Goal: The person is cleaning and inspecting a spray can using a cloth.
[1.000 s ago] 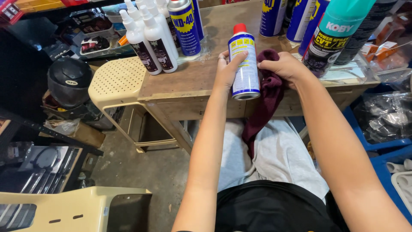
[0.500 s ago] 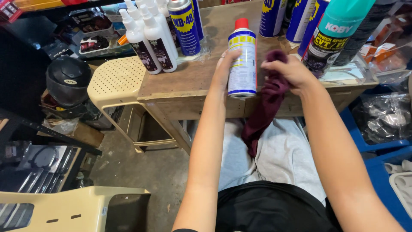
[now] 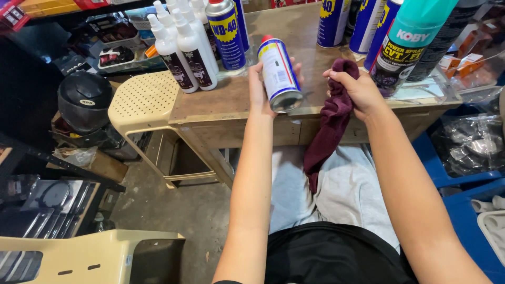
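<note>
head view | left hand (image 3: 259, 87) holds spray can (image 3: 280, 73) tilted, base toward camera | right hand (image 3: 357, 89) just beside, gripping maroon rag (image 3: 329, 131)

The left hand (image 3: 261, 89) is wrapped around a blue and white spray can (image 3: 280, 73) with a red cap, holding it tilted above the front edge of the wooden tabletop (image 3: 231, 102), its base turned toward the camera. Just beside it, the right hand (image 3: 357, 92) grips a dark maroon cloth (image 3: 329, 131), which hangs down past the tabletop's edge over the person's lap. Further back stand white spray bottles (image 3: 181, 50), a taller blue can (image 3: 226, 34) with a yellow label, more blue cans (image 3: 347, 23) and a teal-topped can (image 3: 410, 42). A beige plastic stool (image 3: 144, 102) stands to the left, touching the tabletop's end, with a black helmet (image 3: 84, 100) near it.
</note>
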